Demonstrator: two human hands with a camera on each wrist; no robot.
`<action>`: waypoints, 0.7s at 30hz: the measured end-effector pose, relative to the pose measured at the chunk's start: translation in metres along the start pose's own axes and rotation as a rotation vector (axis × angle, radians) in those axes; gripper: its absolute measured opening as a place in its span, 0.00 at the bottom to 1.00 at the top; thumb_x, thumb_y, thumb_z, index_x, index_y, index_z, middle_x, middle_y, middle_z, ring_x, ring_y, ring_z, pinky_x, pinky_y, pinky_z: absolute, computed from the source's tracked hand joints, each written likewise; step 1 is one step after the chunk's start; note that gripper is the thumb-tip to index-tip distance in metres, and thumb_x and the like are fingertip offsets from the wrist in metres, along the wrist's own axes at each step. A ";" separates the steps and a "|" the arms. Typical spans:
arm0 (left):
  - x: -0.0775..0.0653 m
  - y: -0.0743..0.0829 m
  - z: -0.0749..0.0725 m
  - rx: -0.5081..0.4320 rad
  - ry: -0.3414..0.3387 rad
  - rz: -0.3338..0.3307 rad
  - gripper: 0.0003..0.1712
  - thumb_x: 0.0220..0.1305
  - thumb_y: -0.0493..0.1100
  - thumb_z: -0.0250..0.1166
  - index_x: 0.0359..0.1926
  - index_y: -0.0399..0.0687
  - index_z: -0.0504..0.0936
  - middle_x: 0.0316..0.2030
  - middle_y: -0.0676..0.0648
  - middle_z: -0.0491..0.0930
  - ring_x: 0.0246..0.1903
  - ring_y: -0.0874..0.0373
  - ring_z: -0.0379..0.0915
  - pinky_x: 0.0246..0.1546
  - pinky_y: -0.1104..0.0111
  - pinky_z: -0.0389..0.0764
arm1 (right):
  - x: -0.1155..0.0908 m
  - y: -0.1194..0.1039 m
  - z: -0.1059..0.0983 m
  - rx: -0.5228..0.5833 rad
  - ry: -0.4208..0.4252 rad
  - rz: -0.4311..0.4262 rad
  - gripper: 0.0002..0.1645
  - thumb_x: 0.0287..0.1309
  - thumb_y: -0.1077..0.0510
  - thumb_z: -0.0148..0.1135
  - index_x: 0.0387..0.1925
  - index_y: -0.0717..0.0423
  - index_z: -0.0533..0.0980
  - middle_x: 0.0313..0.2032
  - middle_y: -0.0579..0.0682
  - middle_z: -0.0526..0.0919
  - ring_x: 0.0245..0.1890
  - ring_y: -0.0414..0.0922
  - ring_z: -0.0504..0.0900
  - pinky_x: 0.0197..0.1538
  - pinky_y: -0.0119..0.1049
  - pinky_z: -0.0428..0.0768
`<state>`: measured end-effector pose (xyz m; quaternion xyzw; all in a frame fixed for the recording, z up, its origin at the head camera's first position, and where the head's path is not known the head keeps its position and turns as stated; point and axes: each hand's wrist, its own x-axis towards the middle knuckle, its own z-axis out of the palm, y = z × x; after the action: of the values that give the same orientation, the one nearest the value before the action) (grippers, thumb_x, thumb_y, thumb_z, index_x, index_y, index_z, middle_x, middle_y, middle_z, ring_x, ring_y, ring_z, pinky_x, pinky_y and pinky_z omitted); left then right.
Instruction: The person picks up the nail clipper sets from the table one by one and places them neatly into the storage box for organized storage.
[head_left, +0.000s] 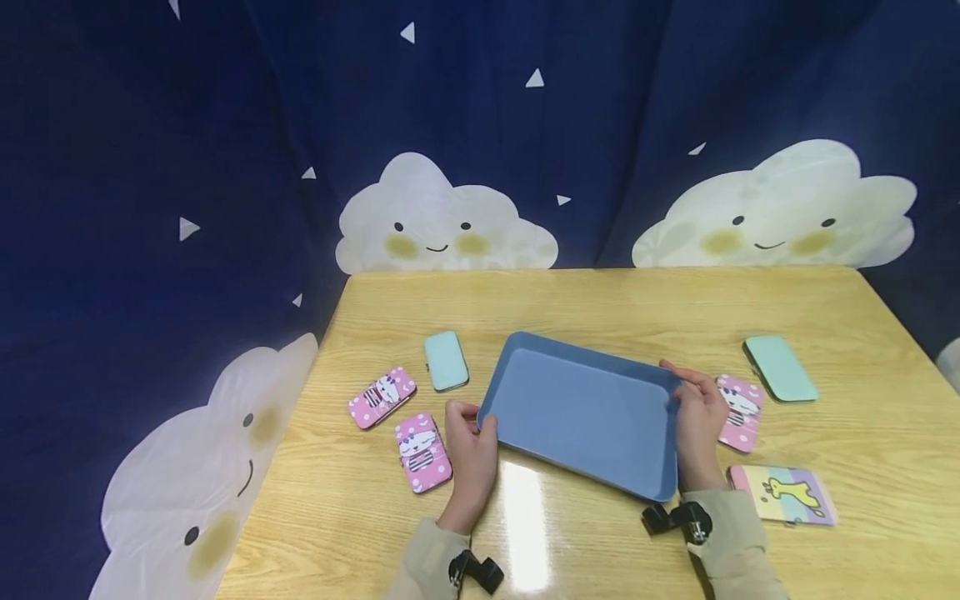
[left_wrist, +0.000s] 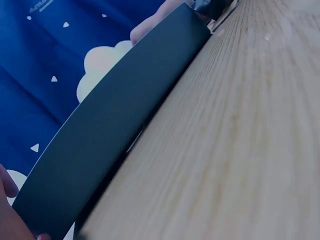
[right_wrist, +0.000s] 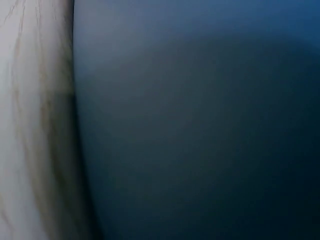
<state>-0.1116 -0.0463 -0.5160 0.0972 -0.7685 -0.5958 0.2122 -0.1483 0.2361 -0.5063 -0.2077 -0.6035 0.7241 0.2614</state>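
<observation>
A shallow blue rectangular tray (head_left: pixel 585 417) lies slantwise in the middle of the head view, with nothing inside it. My left hand (head_left: pixel 472 458) grips its near left corner, thumb over the rim. At the right end, my right hand (head_left: pixel 699 429) holds the short side, fingers along the outer wall. In the left wrist view, the tray's outer wall (left_wrist: pixel 107 120) runs close over the tabletop, a dark gap beneath its edge. The blurred tray surface (right_wrist: pixel 200 135) fills most of the right wrist view. A pink cartoon case (head_left: pixel 742 421) is partly hidden behind my right hand.
Left of the tray lie two pink cartoon cases (head_left: pixel 382 397) (head_left: pixel 423 452) and a mint case (head_left: pixel 446 361). Another mint case (head_left: pixel 782 368) and a striped giraffe case (head_left: pixel 783 495) lie to the right. Behind the wooden table (head_left: pixel 600 300) hangs a dark blue curtain (head_left: pixel 480 92).
</observation>
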 end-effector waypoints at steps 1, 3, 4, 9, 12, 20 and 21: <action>0.000 0.000 0.000 -0.003 0.003 0.001 0.10 0.51 0.31 0.59 0.36 0.38 0.71 0.30 0.44 0.72 0.25 0.60 0.64 0.27 0.71 0.68 | 0.003 0.004 -0.001 0.008 -0.002 0.004 0.19 0.49 0.78 0.45 0.42 0.78 0.76 0.40 0.53 0.89 0.44 0.43 0.80 0.33 0.26 0.66; 0.001 -0.001 -0.001 -0.012 0.004 0.002 0.08 0.51 0.30 0.59 0.35 0.38 0.71 0.28 0.46 0.72 0.23 0.60 0.65 0.25 0.71 0.68 | 0.006 0.008 -0.002 0.003 -0.008 0.004 0.19 0.51 0.78 0.45 0.43 0.77 0.78 0.41 0.53 0.88 0.46 0.41 0.81 0.35 0.26 0.67; 0.001 -0.002 -0.001 -0.009 0.004 0.001 0.08 0.52 0.30 0.59 0.34 0.39 0.71 0.28 0.48 0.72 0.22 0.61 0.65 0.24 0.71 0.69 | 0.007 0.009 -0.003 -0.008 -0.015 0.005 0.20 0.52 0.77 0.45 0.43 0.76 0.79 0.42 0.54 0.88 0.46 0.41 0.81 0.36 0.26 0.67; 0.001 -0.005 -0.003 -0.019 -0.003 -0.012 0.07 0.53 0.29 0.58 0.33 0.40 0.71 0.26 0.48 0.72 0.22 0.60 0.67 0.23 0.70 0.71 | 0.010 0.008 -0.004 -0.036 -0.095 0.041 0.22 0.55 0.77 0.46 0.47 0.70 0.81 0.46 0.53 0.87 0.48 0.39 0.81 0.43 0.25 0.70; 0.000 -0.007 -0.004 -0.013 -0.040 -0.023 0.08 0.55 0.28 0.56 0.37 0.39 0.71 0.30 0.46 0.72 0.25 0.59 0.66 0.26 0.69 0.71 | 0.011 0.008 -0.006 -0.026 -0.153 0.056 0.23 0.57 0.79 0.45 0.51 0.72 0.79 0.48 0.52 0.87 0.49 0.37 0.83 0.47 0.25 0.73; -0.003 -0.005 -0.003 0.033 -0.119 -0.077 0.17 0.59 0.27 0.51 0.49 0.41 0.73 0.41 0.44 0.76 0.29 0.57 0.71 0.34 0.63 0.74 | 0.009 0.005 -0.008 -0.036 -0.322 0.085 0.28 0.65 0.76 0.42 0.66 0.71 0.67 0.56 0.44 0.81 0.57 0.37 0.78 0.54 0.24 0.71; -0.002 -0.004 -0.002 0.033 -0.122 -0.078 0.18 0.60 0.27 0.51 0.50 0.41 0.73 0.44 0.44 0.76 0.31 0.56 0.73 0.36 0.63 0.75 | 0.009 0.004 -0.009 -0.059 -0.346 0.086 0.29 0.65 0.76 0.42 0.67 0.69 0.65 0.58 0.44 0.79 0.60 0.38 0.75 0.54 0.23 0.70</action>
<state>-0.1088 -0.0486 -0.5201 0.0940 -0.7854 -0.5956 0.1401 -0.1502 0.2478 -0.5117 -0.1129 -0.6509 0.7416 0.1163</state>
